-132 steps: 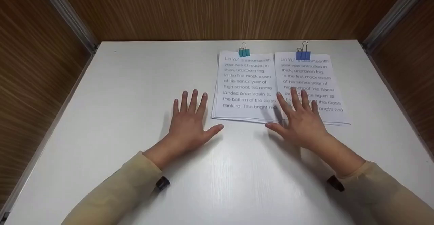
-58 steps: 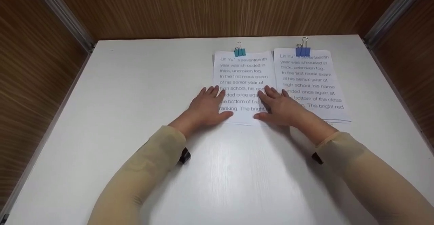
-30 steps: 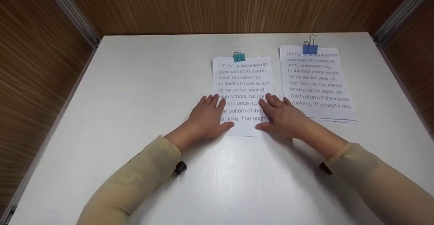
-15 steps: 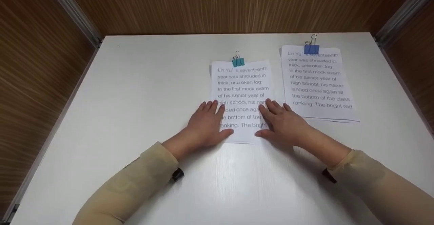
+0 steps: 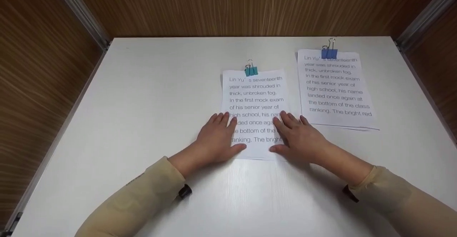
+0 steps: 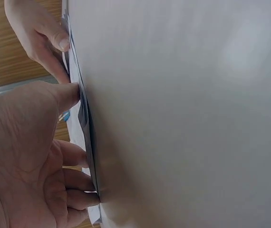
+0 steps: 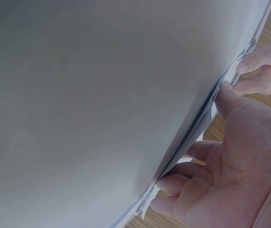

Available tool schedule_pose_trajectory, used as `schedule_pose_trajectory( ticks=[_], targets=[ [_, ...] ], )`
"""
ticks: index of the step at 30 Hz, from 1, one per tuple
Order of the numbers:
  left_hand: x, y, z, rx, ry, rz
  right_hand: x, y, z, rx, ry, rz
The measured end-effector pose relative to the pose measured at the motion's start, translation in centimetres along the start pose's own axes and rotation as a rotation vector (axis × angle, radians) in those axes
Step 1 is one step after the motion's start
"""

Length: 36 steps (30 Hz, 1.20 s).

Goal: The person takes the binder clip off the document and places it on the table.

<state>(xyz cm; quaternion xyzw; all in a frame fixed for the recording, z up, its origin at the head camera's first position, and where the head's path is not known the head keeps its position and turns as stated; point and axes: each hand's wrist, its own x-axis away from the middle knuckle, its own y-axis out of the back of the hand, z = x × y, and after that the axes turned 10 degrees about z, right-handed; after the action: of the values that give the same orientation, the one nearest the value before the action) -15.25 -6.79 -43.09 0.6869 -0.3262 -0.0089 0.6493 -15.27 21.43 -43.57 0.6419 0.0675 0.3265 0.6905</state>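
The white, rectangular paper stack (image 5: pixel 255 97) with the small teal binder clip (image 5: pixel 251 71) had just slid toward the person across the white surface (image 5: pixel 142 97), leaving it separated from the white paper stack (image 5: pixel 335 87) with the blue-violet binder clip (image 5: pixel 329 54), so the 2 no longer lay side by side. The left hand (image 5: pixel 216 137) and right hand (image 5: pixel 303 137) rested open over its lower sides, apparently gripping nothing, though the wrist views showed finger contact poorly. Its long axis ran front to back, clipped end pointing away from the person.
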Motion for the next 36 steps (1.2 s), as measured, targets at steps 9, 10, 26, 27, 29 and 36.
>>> schedule_pose_trajectory(
  ticks=[9, 10, 26, 27, 29, 36],
  targets=[
    [1.0, -0.3, -0.4, -0.023, -0.016, 0.007, 1.2, -0.5, 0.7, -0.030, -0.002, -0.027],
    [1.1, -0.3, -0.5, -0.022, -0.016, 0.007, 1.3, -0.6, 0.8, -0.028, -0.002, -0.030],
    [2.9, -0.9, -1.5, -0.058, -0.034, 0.014, 2.9, -1.3, 2.0, -0.030, -0.015, -0.026],
    [3.0, -0.9, -1.6, -0.066, -0.036, 0.010, 3.0, -1.3, 2.1, -0.033, -0.017, -0.025],
    [3.2, -1.0, -1.8, -0.086, -0.036, 0.012, 3.3, -1.4, 2.1, -0.042, -0.019, -0.025],
    [3.9, -1.1, -2.3, -0.118, -0.046, -0.002, 4.3, -1.6, 2.6, -0.059, 0.011, -0.069]
  ],
)
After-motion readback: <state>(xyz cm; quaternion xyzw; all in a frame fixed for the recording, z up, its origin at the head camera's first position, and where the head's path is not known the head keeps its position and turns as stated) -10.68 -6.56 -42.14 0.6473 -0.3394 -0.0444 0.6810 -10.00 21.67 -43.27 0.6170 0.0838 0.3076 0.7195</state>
